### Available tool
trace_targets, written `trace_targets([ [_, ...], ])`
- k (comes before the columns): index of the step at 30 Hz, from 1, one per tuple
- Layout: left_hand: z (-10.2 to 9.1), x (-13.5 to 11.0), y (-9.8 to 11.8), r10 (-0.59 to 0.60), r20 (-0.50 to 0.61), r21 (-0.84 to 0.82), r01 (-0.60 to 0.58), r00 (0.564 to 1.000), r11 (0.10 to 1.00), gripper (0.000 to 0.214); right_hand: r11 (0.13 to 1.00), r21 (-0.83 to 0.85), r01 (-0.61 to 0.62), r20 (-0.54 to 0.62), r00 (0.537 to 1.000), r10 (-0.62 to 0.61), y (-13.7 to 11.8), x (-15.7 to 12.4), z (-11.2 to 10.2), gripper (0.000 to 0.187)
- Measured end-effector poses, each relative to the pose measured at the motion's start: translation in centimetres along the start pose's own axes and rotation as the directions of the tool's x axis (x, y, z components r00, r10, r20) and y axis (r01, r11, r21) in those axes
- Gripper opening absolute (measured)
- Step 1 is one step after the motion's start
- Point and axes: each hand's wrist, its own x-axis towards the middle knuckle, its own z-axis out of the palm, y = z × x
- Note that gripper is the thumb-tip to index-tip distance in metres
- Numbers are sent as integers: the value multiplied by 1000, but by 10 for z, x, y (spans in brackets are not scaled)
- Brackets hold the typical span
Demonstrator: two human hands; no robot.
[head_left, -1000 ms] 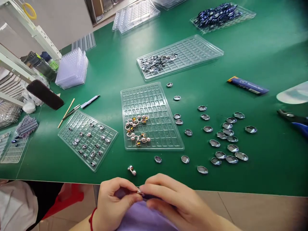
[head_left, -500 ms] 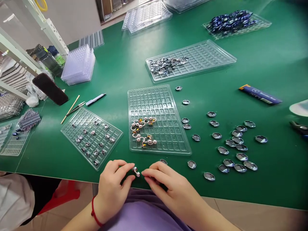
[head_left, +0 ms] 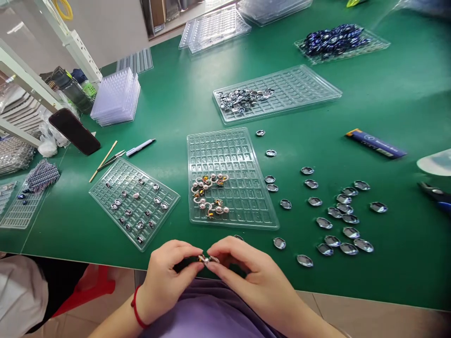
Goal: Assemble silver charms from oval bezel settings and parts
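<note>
My left hand (head_left: pixel 165 278) and my right hand (head_left: pixel 246 274) meet at the table's front edge, both pinched on one small silver metal piece (head_left: pixel 205 258) held between their fingertips. Just beyond them lies a clear plastic grid tray (head_left: pixel 239 155) with a cluster of pink and amber metal pieces (head_left: pixel 208 193) at its near left. A smaller clear tray (head_left: pixel 105 188) to the left holds several small silver parts. Several oval silver caps (head_left: pixel 343 219) lie scattered on the green table to the right.
Another clear tray (head_left: pixel 303 87) with a heap of silver parts sits farther back, and a tray of dark blue pieces (head_left: pixel 334 40) beyond it. A blue box (head_left: pixel 376 143), pliers (head_left: pixel 435 193), a pen (head_left: pixel 140 147), a phone (head_left: pixel 73 131) and stacked trays (head_left: pixel 116 96) lie around.
Both hands moved from my lap up to the table edge. The small silver piece that lay on the table is now pinched between both hands' fingertips.
</note>
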Motion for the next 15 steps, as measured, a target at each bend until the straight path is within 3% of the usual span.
trace_targets([
  [2,-2,-2,4,-208,64,-242,217,976,946,17,976,184,-113,3,993,114,-1,-5,-4,16],
  [4,-3,-5,6,-371,156,-449,401,915,799,28,937,313,-157,9,987,163,-2,-10,-6,23],
  [6,-1,-8,6,-450,218,-571,488,866,660,34,921,363,-138,22,990,139,-6,-12,-7,23],
  [8,3,-11,5,-478,237,-624,509,846,592,33,919,380,-102,29,995,98,-11,-12,-6,18],
  [11,7,-12,7,-467,223,-636,491,856,596,31,904,411,-116,51,993,104,-18,-11,-5,10],
  [15,8,-11,15,-348,87,-562,334,934,756,21,874,463,-146,74,989,125,-18,-12,-2,4],
])
